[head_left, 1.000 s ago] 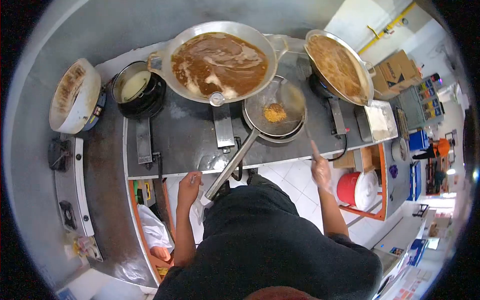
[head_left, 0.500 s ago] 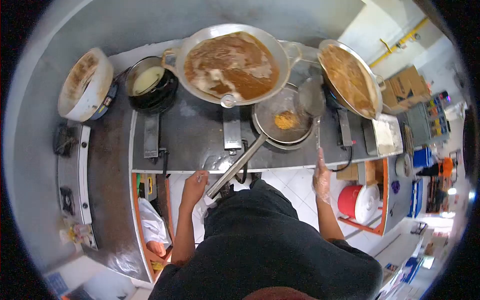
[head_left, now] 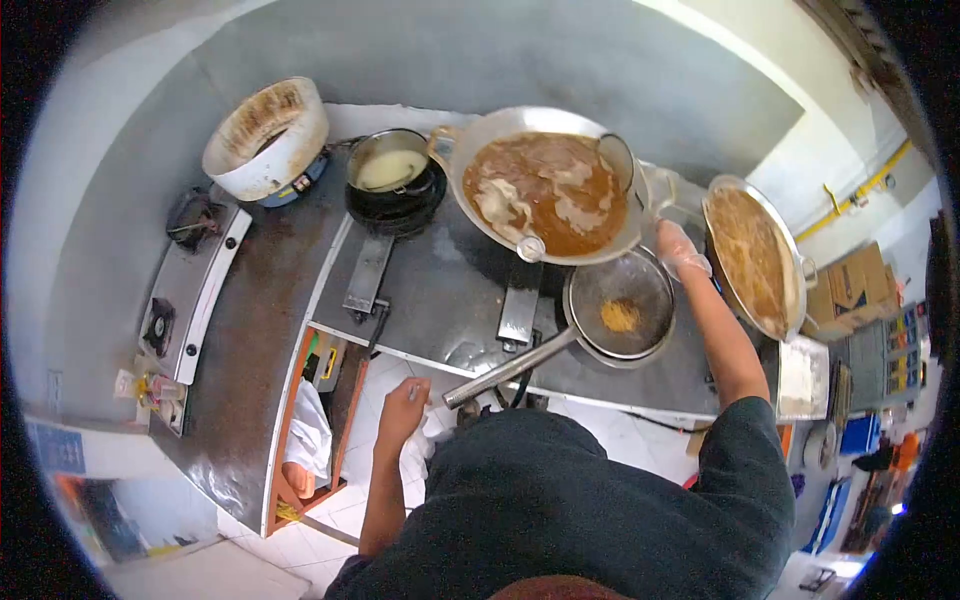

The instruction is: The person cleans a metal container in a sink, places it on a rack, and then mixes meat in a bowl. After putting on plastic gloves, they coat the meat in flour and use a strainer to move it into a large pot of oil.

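Observation:
My left hand [head_left: 404, 408] hangs near the counter's front edge, fingers curled together; what they hold, if anything, is too small to make out. My right hand [head_left: 682, 250], in a clear plastic glove, is closed round the handle of a mesh skimmer [head_left: 616, 160]. The skimmer's head is tilted at the right side of the large wok [head_left: 470, 190], over brown bubbling oil with pale foam [head_left: 545, 195]. Below the wok, a long-handled strainer [head_left: 640, 285] with orange-yellow crumbs [head_left: 620, 316] rests on a round pan.
A second wok of bubbling oil [head_left: 750, 255] stands at the right, beside a cardboard box [head_left: 850, 290] and a metal tray [head_left: 803, 378]. On the left are a black pot [head_left: 395, 205], a stained white ring-shaped vessel [head_left: 225, 175] and a gas stove [head_left: 205, 300].
The view has shifted. My right hand has moved forward, taking the skimmer from beside the strainer up to the large wok. My left hand stays near the counter's edge.

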The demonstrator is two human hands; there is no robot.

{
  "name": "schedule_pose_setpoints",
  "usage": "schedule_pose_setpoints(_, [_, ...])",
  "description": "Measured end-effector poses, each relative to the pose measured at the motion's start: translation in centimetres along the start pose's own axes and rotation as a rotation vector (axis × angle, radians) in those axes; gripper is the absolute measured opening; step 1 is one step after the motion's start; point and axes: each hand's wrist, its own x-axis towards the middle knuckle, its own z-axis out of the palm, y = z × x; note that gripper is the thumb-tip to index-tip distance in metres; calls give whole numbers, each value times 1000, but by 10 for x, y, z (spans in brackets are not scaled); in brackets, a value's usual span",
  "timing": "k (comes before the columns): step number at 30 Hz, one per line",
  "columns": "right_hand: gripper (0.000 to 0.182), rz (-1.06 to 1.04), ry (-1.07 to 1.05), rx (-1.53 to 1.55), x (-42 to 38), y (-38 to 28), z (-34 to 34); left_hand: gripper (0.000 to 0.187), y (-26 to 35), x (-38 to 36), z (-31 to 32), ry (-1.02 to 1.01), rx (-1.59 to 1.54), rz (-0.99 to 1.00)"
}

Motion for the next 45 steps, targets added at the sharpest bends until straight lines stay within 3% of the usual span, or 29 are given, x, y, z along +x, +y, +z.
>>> schedule_pose_setpoints(1, [32,-27,-6,72,-6,-25,-19,35,-2,-6,-1,21,-4,-31])
schedule_pose_setpoints(4, [37,-74,-391,170,22,-46,-30,33,-17,-24,0,85,-36,-67])
schedule_pose_setpoints(6, [42,56,-523,594,7,-73,-43,33,-21,-37,2,123,-69,-91])
schedule_pose_setpoints(12, [46,186,-708,953,6,-136,-38,32,-32,-46,15,197,-109,-155])
schedule_pose_setpoints(16, [45,289,-667,1333,-9,-171,-51,31,-35,-42,17,209,-156,-160])
schedule_pose_setpoints(17, [48,278,-664,1469,-1,-168,-28,31,-28,-42,14,201,-147,-159])
schedule_pose_setpoints(21, [51,336,-628,1618,-6,-194,-35,31,-29,-32,10,164,-105,-118])
schedule_pose_setpoints(24, [51,228,-687,1732,3,-185,-22,31,-24,-25,7,155,-189,-64])
schedule_pose_setpoints(27, [49,260,-577,1690,-2,-171,-36,31,-13,-15,0,120,-54,-69])
schedule_pose_setpoints(30, [55,358,-383,1444,-16,-151,-78,31,-23,-5,2,96,-71,-22])
schedule_pose_setpoints(32, [56,238,-300,1181,-13,-99,-72,33,-20,-4,2,73,-59,-44])
schedule_pose_setpoints(36, [51,-21,-105,142,-34,-9,-95,36,-25,0,8,29,-81,-64])
schedule_pose_setpoints(39, [48,-41,-218,-7,-73,-9,-132,37,-26,3,14,7,-91,-62])
schedule_pose_setpoints(42, [51,173,-443,543,-91,-14,-126,38,-24,6,17,-13,-78,-22])
schedule_pose_setpoints(45, [52,197,-614,824,-95,-16,-86,37,-18,14,16,-32,-95,19])
